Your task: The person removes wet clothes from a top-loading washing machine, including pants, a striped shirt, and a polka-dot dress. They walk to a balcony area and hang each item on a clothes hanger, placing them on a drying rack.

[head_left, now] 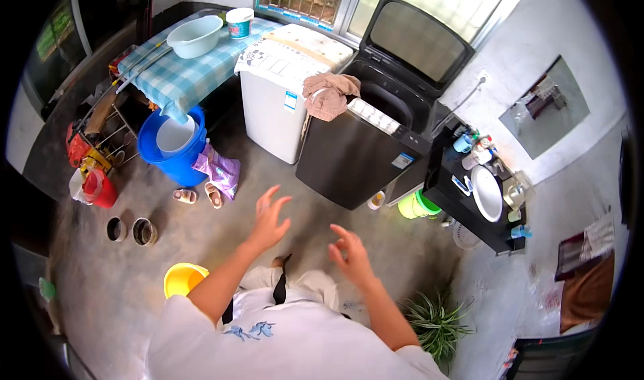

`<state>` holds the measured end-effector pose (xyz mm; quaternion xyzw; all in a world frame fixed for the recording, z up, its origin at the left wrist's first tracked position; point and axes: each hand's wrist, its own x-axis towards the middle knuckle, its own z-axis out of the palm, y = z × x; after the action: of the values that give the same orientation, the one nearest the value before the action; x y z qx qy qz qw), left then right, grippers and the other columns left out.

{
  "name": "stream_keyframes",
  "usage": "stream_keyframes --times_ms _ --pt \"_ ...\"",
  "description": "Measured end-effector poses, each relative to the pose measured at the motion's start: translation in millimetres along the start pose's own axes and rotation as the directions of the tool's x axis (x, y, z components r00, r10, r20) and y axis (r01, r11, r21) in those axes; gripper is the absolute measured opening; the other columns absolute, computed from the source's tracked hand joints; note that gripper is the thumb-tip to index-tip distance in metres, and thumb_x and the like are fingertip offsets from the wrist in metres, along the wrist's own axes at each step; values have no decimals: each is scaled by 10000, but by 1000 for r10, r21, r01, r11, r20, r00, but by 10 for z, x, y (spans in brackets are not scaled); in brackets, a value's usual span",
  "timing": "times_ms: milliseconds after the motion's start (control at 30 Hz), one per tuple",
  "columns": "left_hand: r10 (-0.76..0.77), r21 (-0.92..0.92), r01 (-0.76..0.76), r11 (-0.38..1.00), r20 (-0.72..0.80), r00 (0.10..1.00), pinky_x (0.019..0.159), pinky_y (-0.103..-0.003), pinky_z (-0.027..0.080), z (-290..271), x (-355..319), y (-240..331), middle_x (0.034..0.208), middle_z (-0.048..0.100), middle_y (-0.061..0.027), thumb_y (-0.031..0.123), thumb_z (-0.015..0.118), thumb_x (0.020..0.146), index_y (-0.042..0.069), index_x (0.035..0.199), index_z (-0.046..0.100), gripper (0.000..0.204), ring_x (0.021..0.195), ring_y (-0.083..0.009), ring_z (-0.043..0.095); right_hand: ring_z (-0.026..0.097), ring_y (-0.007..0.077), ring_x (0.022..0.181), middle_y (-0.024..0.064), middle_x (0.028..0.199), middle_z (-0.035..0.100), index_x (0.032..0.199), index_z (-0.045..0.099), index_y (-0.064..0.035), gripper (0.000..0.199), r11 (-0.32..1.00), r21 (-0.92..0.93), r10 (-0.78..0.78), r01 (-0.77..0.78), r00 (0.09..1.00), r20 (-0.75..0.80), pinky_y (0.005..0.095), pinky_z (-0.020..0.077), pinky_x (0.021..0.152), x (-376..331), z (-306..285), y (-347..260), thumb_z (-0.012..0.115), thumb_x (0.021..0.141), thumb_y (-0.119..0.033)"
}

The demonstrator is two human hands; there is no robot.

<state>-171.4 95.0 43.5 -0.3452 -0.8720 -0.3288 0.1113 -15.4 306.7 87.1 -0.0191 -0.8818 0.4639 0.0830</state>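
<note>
My left hand (269, 222) reaches out above the floor with its fingers apart and nothing in it. To its right my right hand (351, 254) is raised too, index finger stretched, holding nothing. Ahead of both stands a dark top-loading washing machine (362, 155) with its lid (419, 41) swung up. A crumpled brown cloth (329, 95) hangs over the washer's left front corner, apart from both hands. What lies inside the dark drum is too dim to tell.
Left of the washer are a white cloth-covered appliance (272, 108), a checked table (157, 78), a blue tub (171, 169) and slippers (213, 195). A yellow bucket (182, 279) stands by my left arm, a plant (436, 323) by my right. A black washstand (463, 205) lines the right wall.
</note>
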Motion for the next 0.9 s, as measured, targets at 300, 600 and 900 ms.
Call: stream_keyframes --times_ms 300,600,900 --pt "-300 -588 397 705 261 918 891 -339 508 972 2948 -328 1497 324 -188 55 583 895 149 1552 103 819 1109 -267 618 542 357 1116 143 1218 546 1202 562 -77 439 899 -313 -315 306 949 21 415 476 906 3488 -1410 1407 701 787 -42" --pt "-461 -534 604 592 391 797 896 -348 496 2022 3708 -807 1357 514 -115 137 605 900 103 1397 420 532 1109 -232 603 542 397 1153 208 1211 597 1270 522 -94 523 938 -335 7 91 960 279 464 426 974 6179 -1300 2855 689 775 -82" --pt "-337 -767 577 280 484 808 1131 -419 286 1405 3815 -165 1519 369 -147 627 257 997 77 1536 227 770 1365 -279 392 595 158 1057 88 1133 648 1249 532 38 390 863 501 -279 60 884 375 291 447 934 5835 -1868 1017 547 867 -39"
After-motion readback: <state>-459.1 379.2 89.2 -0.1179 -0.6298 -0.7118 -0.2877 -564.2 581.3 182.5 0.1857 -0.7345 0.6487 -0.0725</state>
